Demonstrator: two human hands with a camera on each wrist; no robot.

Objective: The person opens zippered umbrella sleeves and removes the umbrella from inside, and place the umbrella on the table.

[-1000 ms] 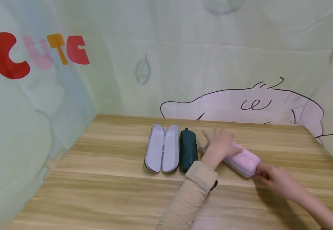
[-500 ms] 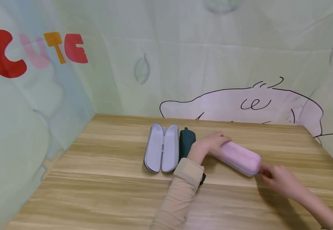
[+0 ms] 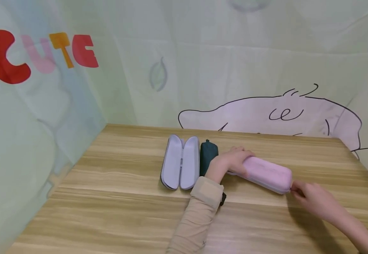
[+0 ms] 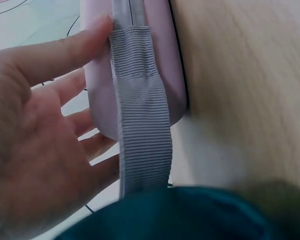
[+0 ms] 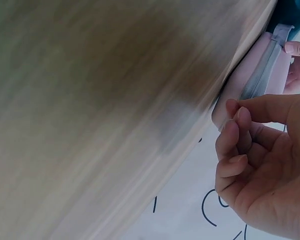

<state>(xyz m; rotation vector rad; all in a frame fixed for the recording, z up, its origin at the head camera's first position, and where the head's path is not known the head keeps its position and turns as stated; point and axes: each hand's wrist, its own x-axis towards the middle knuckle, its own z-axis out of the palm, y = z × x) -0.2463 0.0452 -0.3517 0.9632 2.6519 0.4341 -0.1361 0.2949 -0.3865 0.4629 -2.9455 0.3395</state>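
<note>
A pink zip case point(image 3: 268, 173) with rounded ends lies at a slant on the table's right half. My left hand point(image 3: 235, 160) grips its left end, thumb on the side by the zipper and fingers round the far side. From that end hangs a grey ribbed strap point(image 4: 142, 110). At the other end, the thumb and forefinger of my right hand point(image 3: 319, 199) pinch the end of the grey zipper point(image 5: 262, 72); the pull itself is hidden by the fingertips. Just left of my left hand is a dark green pouch point(image 3: 208, 153), partly covered by the wrist.
An eyeglass case point(image 3: 172, 164) with a pale lining lies spread open, left of the green pouch and close beside it. Everything stands on a wood-grain table point(image 3: 107, 211). A printed cloth point(image 3: 133, 88) rises behind the table's back edge.
My left hand has slid from flat on top of the pink zip case to its left end and now grips it. My right hand stays at the right end, shifted very slightly right.
</note>
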